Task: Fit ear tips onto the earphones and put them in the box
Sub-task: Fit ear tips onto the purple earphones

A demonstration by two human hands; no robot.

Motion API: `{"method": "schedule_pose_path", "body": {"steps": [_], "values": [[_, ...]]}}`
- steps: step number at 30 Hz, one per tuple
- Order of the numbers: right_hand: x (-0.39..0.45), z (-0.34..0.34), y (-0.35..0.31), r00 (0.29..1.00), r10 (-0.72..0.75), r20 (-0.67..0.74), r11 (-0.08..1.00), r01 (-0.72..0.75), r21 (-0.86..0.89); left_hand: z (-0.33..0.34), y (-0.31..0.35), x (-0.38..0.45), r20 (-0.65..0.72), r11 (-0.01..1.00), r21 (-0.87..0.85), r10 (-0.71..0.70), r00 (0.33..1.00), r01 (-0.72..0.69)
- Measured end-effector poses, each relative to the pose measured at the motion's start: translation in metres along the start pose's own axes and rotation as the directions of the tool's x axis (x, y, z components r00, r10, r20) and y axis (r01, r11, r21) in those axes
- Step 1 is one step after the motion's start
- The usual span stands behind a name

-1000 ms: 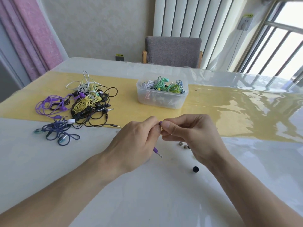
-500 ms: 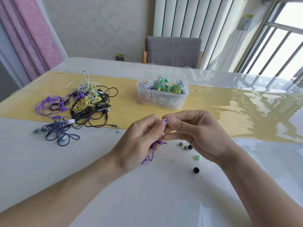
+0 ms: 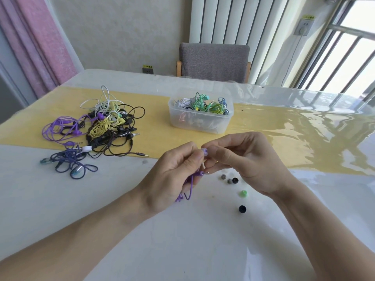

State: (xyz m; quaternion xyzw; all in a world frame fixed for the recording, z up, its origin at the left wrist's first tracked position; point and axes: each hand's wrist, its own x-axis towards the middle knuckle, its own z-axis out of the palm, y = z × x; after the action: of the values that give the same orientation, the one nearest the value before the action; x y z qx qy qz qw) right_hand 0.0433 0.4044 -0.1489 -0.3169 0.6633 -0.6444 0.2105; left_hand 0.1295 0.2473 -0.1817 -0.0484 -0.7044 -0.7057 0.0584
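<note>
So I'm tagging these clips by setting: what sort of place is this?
Most likely a room in a home, at a dining table rather than a workshop. A grey upholstered chair stands at its far side, a white panel radiator is on the wall behind, and a pink curtain hangs at the left.

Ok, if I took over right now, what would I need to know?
Left hand: holds the purple earphone and its cable.
Right hand: pinches at the earbud, tip going on.
Loose ear tips lie on the table under the right hand.
Done: some earphones already in the box.
Left: finish this pair, box it, then the tangled pile.
</note>
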Motion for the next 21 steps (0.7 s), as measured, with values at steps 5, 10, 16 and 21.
{"method": "schedule_pose_path", "body": {"steps": [5, 10, 16, 21], "values": [[0.0003, -0.0007, 0.0018, 1.000, 0.008, 0.018, 1.000, -0.008, 0.028, -0.0020, -0.0007, -0.0020, 0.050, 1.000, 0.022, 0.021, 0.999, -0.022], [0.0005, 0.0005, 0.0004, 0.999, 0.030, 0.013, 0.999, -0.030, 0.012, -0.0038, -0.0009, -0.0011, 0.071, 0.995, 0.089, 0.046, 0.996, -0.052], [-0.0014, 0.0012, -0.0038, 0.997, 0.068, -0.026, 0.998, -0.067, 0.018, -0.0056, -0.0039, 0.0000, 0.073, 0.957, 0.260, 0.113, 0.991, -0.128], [-0.0008, 0.0027, -0.0040, 0.990, 0.127, -0.068, 0.992, -0.126, 0.022, -0.0022, -0.0077, -0.0008, 0.037, 0.892, 0.405, 0.203, 0.979, -0.200]]}}
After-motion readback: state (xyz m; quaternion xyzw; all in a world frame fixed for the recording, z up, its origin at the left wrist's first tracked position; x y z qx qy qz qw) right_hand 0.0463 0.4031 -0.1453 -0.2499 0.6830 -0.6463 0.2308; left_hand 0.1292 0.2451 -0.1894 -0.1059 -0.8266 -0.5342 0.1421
